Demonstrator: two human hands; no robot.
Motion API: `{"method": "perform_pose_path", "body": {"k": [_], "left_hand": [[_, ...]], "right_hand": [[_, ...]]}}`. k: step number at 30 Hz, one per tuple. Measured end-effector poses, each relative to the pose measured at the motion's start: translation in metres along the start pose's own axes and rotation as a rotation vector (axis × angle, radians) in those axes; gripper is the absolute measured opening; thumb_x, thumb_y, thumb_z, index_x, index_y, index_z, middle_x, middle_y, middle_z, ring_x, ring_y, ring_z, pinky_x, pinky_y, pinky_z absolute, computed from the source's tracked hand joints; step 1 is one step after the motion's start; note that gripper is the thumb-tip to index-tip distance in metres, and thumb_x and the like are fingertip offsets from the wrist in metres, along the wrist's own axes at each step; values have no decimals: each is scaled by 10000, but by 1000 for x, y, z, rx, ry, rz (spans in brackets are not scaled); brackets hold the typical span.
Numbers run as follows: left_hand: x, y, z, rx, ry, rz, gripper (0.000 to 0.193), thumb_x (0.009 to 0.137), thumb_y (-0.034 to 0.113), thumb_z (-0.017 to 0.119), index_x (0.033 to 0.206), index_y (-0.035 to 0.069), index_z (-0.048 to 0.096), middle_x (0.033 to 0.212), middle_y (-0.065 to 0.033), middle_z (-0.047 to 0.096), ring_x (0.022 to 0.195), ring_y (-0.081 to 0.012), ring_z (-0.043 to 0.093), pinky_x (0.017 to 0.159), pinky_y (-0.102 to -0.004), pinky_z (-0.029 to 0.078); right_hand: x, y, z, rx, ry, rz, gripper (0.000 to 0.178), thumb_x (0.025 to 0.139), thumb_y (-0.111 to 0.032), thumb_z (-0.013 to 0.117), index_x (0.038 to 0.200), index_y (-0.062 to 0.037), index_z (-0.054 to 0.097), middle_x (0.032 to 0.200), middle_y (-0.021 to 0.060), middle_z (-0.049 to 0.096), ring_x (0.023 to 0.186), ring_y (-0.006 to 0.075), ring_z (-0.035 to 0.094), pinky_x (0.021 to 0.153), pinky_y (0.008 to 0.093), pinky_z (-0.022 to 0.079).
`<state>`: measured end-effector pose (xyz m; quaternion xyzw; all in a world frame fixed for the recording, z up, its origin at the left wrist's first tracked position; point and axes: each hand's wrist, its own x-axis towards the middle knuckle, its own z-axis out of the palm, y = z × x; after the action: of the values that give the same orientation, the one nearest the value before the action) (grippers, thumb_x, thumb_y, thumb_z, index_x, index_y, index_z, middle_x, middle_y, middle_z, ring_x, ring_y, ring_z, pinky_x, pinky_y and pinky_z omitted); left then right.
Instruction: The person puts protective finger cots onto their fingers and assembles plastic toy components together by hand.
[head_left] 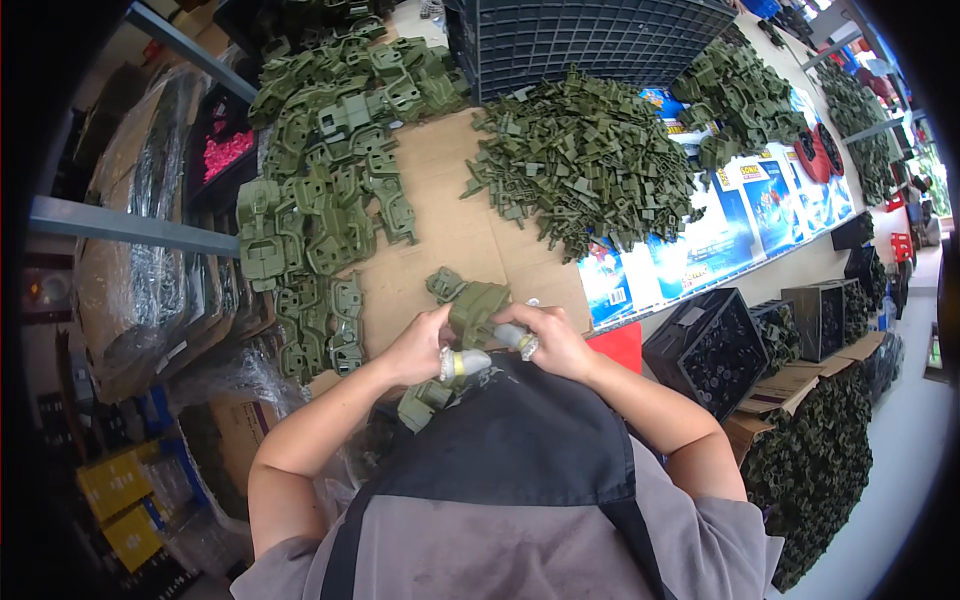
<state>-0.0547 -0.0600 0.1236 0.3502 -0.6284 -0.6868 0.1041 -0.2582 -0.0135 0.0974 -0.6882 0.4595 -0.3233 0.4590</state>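
Both of my hands grip a dark green plastic toy vehicle part (480, 312) close to my apron, over the near edge of the cardboard-covered bench. My left hand (418, 348) is closed on its left side, and my right hand (552, 338) pinches it on the right. Each thumb wears a grey cover with a yellowish band. Just beyond the left fingers a smaller green section (444, 284) sticks out; I cannot tell whether it is joined to the held part. Another green piece (422, 402) shows below my left wrist, against the apron.
Rows of green vehicle shells (320, 190) cover the bench's left side. A heap of small green parts (590, 155) lies ahead, before a black crate (590, 40). Printed blue sheets (720, 225) line the right. Black bins (705, 350) stand at right, a metal bar (135, 222) at left.
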Motion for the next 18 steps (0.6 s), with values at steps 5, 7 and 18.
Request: {"method": "perform_pose_path", "body": {"k": [5,7,18], "left_hand": [[14,-56,-15,-208,158,-39,589,738,95,632,1242,47,331,1014,-68,540,860,-124,532,725,-276,456],[15,-54,-22,-344,398,-158,495,807,212,553,1220,41,341,1064,-77,525,922,-156,540,776,-268,441],[4,-78,-20,-1100,516,-35,414,859,333,432,1125,17,469,1017,-139,559,774,-192,593,664,-288,498]], "right_hand": [[10,22,-14,227,-61,142,353,750,-83,582,1085,-90,470,890,123,605,836,202,601,706,316,471],[1,75,-32,46,212,211,327,748,-87,584,1059,-95,482,908,120,594,813,212,594,678,324,462],[-15,134,-27,-982,411,197,358,655,-8,533,994,-124,517,1007,131,496,962,307,465,795,400,388]]}}
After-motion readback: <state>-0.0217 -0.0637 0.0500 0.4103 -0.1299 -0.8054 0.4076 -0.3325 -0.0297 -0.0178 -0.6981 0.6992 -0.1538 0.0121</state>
